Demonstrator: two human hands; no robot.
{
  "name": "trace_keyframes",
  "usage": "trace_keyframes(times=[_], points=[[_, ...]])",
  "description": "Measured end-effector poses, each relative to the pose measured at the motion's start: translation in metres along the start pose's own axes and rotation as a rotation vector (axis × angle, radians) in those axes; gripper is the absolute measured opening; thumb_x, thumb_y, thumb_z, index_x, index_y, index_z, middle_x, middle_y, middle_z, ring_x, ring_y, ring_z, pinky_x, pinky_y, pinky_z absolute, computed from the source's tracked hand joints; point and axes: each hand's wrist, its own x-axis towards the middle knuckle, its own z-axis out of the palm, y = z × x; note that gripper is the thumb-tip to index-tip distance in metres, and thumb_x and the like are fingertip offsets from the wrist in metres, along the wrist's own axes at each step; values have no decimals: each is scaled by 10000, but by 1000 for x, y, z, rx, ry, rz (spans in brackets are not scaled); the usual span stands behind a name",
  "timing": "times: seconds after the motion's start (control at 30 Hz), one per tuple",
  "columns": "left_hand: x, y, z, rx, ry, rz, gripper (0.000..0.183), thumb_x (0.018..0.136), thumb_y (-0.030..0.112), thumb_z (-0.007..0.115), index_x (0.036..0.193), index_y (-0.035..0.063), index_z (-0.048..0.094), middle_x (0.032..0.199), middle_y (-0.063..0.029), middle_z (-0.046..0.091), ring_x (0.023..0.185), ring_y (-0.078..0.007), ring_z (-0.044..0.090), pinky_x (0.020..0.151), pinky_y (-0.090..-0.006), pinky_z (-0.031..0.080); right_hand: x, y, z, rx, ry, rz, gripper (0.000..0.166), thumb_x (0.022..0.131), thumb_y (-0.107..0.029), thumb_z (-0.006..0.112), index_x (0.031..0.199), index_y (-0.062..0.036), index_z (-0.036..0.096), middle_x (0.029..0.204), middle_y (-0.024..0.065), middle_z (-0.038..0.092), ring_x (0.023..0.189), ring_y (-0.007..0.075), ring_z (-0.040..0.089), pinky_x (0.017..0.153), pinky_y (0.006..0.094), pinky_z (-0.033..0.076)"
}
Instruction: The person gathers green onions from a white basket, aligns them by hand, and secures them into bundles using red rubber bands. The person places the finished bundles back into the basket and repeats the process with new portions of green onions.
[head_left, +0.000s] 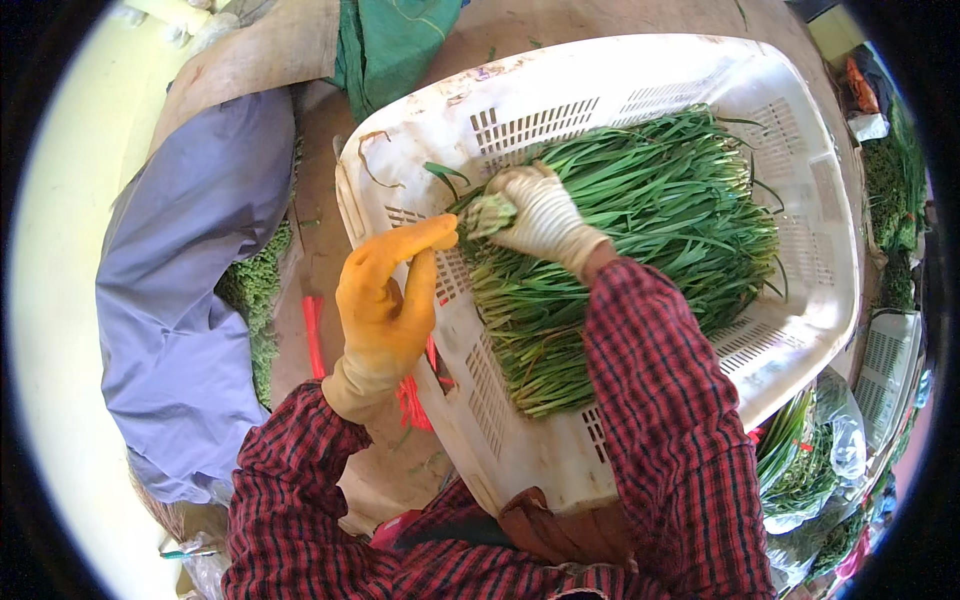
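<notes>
A white plastic basket (465, 442) with slotted walls lies before me, holding a thick layer of long green leafy stalks (637, 195), seemingly garlic chives. My right hand (536, 217), in a cream knit glove, grips a small bunch of the stalks (487, 214) by the basket's left side, pale cut ends towards me. In an orange-coated glove, my left hand (394, 300) is raised over the left rim. Its fingers and thumb point to the bunch, fingertips close to the cut ends; a gap shows between index finger and thumb, and nothing is seen held in it.
Red ties (313, 337) lie left of the basket. Further left, a grey-blue cloth (180, 300) partly covers a green heap (259, 300). A green cloth (397, 45) lies at the top. Bagged greens (802, 457) and another crate (885, 375) stand at the right.
</notes>
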Motion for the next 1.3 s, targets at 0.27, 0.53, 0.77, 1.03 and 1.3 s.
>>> trace_keyframes(times=[0.27, 0.53, 0.77, 1.03, 1.3], points=[[2, 9, -4, 194, -159, 25, 310, 920, -19, 602, 1220, 29, 663, 1118, -133, 696, 1036, -219, 660, 931, -316, 484, -44, 16, -92, 1321, 480, 80, 296, 860, 58, 682, 1118, -12, 555, 951, 28, 620, 892, 105, 584, 835, 274, 539], [25, 53, 38, 361, -204, 209, 718, 802, 191, 780, 1436, 58, 470, 1361, -168, 568, 1212, -359, 550, 1010, -453, 460, -134, -8, -207, 1089, 921, 34, 334, 868, -96, 777, 1168, -61, 633, 1077, -8, 669, 965, 99, 598, 876, 281, 487], [-27, 204, 122, -796, -1466, -415, 584, 939, 211, 705, 1457, 74, 475, 1355, -126, 600, 1181, -189, 603, 981, -352, 503, -272, -62, -276, 1259, 1370, -49, 441, 955, -346, 611, 1242, -12, 610, 1207, 98, 656, 1114, 192, 613, 1001, 370, 476], [-79, 260, 215, -1698, -954, -853, 855, 888, 730, 513, 1479, 116, 437, 1485, -103, 485, 1326, -323, 488, 1088, -516, 416, -421, -153, -234, 1272, 1721, -251, 453, 919, -416, 627, 1190, -54, 605, 1169, 113, 645, 1130, 280, 601, 1031, 462, 471], [-144, 278, 251, -1553, -955, -677, 517, 980, 501, 549, 1320, 113, 589, 1221, -69, 657, 1128, -258, 613, 1026, -479, 476, -541, -221, -154, 1454, 2103, -287, 430, 862, -335, 713, 1163, -46, 606, 1110, 84, 656, 1164, 278, 588, 1078, 487, 444]])
